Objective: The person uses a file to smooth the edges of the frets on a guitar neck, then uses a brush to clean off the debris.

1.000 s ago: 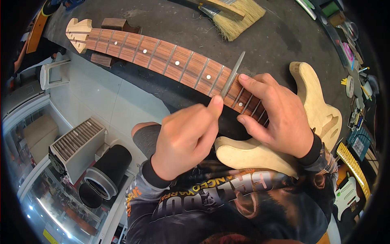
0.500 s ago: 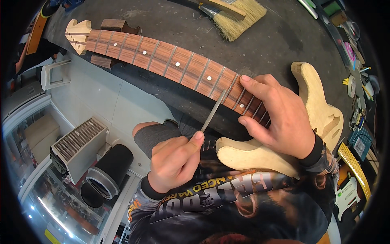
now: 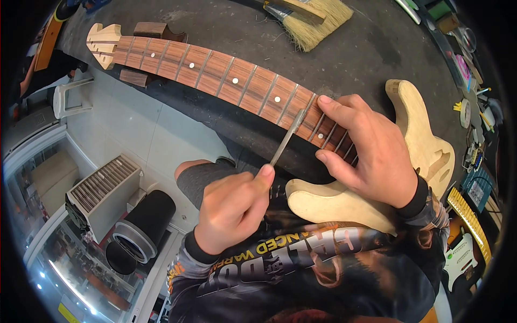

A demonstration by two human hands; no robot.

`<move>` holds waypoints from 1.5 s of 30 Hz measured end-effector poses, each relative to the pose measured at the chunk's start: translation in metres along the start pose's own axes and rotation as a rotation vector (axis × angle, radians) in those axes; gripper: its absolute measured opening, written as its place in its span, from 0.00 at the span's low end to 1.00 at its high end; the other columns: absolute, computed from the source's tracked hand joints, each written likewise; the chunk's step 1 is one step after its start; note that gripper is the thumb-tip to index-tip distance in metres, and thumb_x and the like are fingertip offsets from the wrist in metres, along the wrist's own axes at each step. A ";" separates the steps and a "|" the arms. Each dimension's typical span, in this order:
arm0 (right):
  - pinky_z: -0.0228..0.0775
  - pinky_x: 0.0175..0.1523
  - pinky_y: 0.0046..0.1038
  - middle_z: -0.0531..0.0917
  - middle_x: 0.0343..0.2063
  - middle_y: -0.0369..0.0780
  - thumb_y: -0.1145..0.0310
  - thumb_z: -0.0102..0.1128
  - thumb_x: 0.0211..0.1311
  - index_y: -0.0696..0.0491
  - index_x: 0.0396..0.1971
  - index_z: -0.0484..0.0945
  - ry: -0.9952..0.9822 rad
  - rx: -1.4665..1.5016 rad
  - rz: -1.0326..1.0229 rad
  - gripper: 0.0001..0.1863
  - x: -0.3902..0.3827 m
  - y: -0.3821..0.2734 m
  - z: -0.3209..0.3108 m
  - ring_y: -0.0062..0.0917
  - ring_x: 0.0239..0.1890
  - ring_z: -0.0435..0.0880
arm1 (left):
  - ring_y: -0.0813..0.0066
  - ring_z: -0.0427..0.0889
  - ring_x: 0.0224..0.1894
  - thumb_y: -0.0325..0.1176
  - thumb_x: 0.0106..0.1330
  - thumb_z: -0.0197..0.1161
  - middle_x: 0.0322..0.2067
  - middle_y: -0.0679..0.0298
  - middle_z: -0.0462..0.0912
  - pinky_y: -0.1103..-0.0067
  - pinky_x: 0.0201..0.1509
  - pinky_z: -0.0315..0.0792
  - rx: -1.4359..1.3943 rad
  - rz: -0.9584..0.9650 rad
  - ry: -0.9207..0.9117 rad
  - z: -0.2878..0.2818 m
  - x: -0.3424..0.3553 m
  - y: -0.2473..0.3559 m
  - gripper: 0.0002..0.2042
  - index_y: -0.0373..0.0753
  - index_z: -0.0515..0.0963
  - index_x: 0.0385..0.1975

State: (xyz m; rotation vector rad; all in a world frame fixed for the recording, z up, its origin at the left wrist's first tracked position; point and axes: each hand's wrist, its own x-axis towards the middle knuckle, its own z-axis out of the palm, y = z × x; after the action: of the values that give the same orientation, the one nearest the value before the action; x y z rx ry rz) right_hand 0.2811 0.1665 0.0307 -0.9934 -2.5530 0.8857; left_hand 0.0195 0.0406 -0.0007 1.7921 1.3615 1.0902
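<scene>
My left hand (image 3: 234, 209) is closed around a slim metal file (image 3: 287, 138), with the thumb pressed along it. The file's tip rests on the fretboard at a fret, just left of my right hand. That fretboard belongs to a guitar neck (image 3: 214, 74) with pale round dot inlays and a bare wood headstock at the far left. My right hand (image 3: 374, 153) grips the neck near the body end, thumb on the near edge and forefinger on the far edge. Below it, an unfinished wooden guitar body (image 3: 336, 206) lies against my shirt, partly hidden by my right hand and wrist.
Wooden support blocks (image 3: 156, 30) sit by the neck near its headstock. A wide bristle brush (image 3: 318, 27) lies on the dark workbench (image 3: 226, 32). Tools and a tape roll (image 3: 466, 114) crowd the right side. A black bin (image 3: 148, 220) stands on the floor, lower left.
The file has slid a little farther up across the fretboard along the fret, my left hand moving with it. My right hand keeps its hold on the neck.
</scene>
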 end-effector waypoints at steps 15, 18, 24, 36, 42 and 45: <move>0.80 0.48 0.41 0.86 0.54 0.50 0.68 0.82 0.60 0.56 0.74 0.75 0.017 -0.027 -0.009 0.41 -0.001 0.002 0.000 0.45 0.41 0.88 | 0.70 0.72 0.15 0.07 0.63 0.72 0.18 0.64 0.74 0.76 0.22 0.64 0.057 0.003 0.094 -0.009 -0.031 0.004 0.15 0.29 0.86 0.48; 0.80 0.47 0.41 0.86 0.54 0.49 0.68 0.82 0.60 0.56 0.74 0.75 0.014 -0.016 -0.002 0.41 -0.002 0.002 -0.001 0.44 0.40 0.88 | 0.70 0.73 0.15 0.07 0.64 0.72 0.18 0.64 0.75 0.76 0.23 0.65 0.057 0.030 0.072 -0.006 -0.026 0.002 0.16 0.28 0.86 0.48; 0.80 0.48 0.41 0.86 0.53 0.49 0.68 0.81 0.60 0.56 0.73 0.75 -0.005 0.011 -0.002 0.41 0.001 0.001 0.003 0.44 0.40 0.88 | 0.69 0.73 0.16 0.07 0.64 0.72 0.18 0.64 0.76 0.76 0.23 0.67 0.052 0.009 0.029 -0.006 -0.016 0.001 0.17 0.28 0.87 0.50; 0.81 0.50 0.42 0.86 0.55 0.51 0.67 0.82 0.60 0.57 0.73 0.75 -0.009 -0.003 0.018 0.41 -0.001 0.000 0.000 0.47 0.44 0.89 | 0.70 0.70 0.15 0.07 0.62 0.73 0.18 0.64 0.72 0.74 0.21 0.62 0.050 0.017 0.043 -0.010 -0.042 0.000 0.17 0.30 0.87 0.49; 0.81 0.49 0.42 0.86 0.55 0.51 0.67 0.82 0.60 0.57 0.73 0.75 0.014 -0.027 -0.013 0.41 -0.001 0.002 -0.001 0.46 0.42 0.88 | 0.70 0.71 0.15 0.07 0.62 0.73 0.18 0.64 0.74 0.76 0.22 0.64 0.032 0.045 0.069 -0.007 -0.032 -0.002 0.18 0.29 0.87 0.51; 0.81 0.49 0.41 0.86 0.55 0.51 0.68 0.82 0.60 0.57 0.73 0.75 0.018 -0.028 -0.015 0.41 -0.001 0.001 0.000 0.46 0.41 0.89 | 0.69 0.71 0.15 0.07 0.62 0.73 0.18 0.64 0.74 0.76 0.22 0.64 0.022 0.051 0.045 -0.005 -0.030 -0.004 0.19 0.29 0.87 0.52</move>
State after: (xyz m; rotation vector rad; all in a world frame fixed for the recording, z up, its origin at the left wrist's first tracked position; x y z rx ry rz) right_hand 0.2830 0.1665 0.0302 -0.9847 -2.5610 0.8362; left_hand 0.0092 0.0127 -0.0092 1.8379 1.3656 1.1525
